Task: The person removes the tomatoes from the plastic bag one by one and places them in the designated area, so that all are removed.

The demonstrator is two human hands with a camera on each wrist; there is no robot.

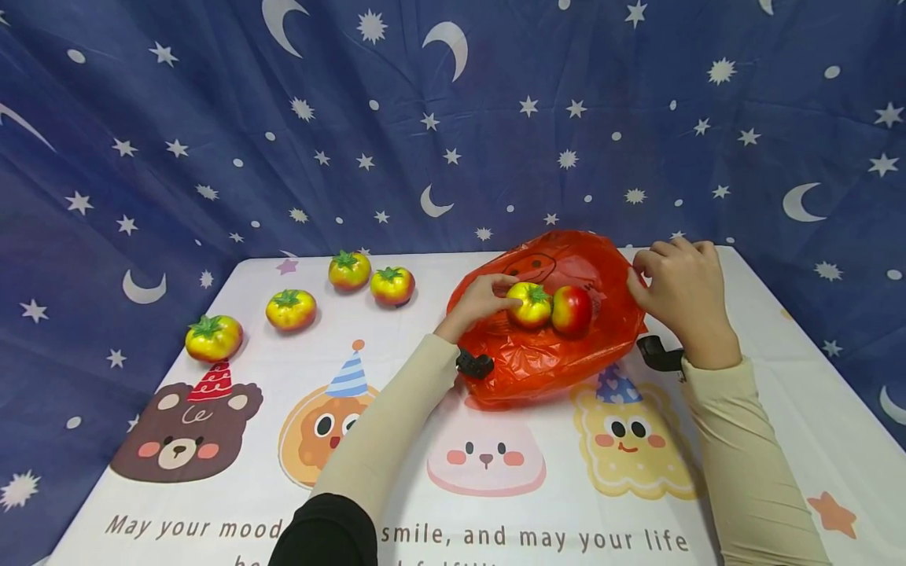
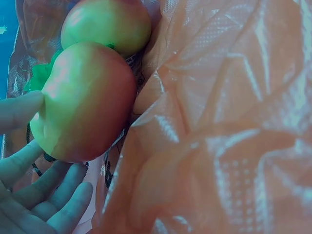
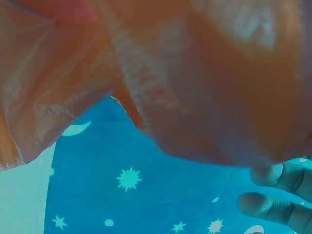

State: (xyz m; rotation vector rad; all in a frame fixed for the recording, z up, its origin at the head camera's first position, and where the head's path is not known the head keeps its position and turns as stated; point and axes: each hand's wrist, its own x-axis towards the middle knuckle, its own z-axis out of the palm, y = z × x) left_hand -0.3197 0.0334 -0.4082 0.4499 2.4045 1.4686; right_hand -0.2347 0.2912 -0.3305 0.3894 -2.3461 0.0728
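A red plastic bag (image 1: 527,365) lies with its mouth spread wide at the right of the table. Two yellow-and-red tomatoes sit side by side in its opening: a yellower one with a green leafy top (image 1: 529,305) and a redder one (image 1: 572,310). With thumb and fingers about its side, my left hand (image 1: 481,303) holds the yellower tomato; in the left wrist view the fingers (image 2: 73,207) touch its lower edge. My right hand (image 1: 681,295) pinches the bag's right rim. The right wrist view shows two fingertips (image 3: 267,174) beside the bag's film (image 3: 204,97).
Several more tomatoes stand on the left of the table: one near the left edge (image 1: 214,338), another (image 1: 291,310) behind it, and two farther back (image 1: 349,271). A white cloth (image 1: 396,377) with cartoon prints covers the table. Behind hangs a blue starry curtain (image 1: 510,141).
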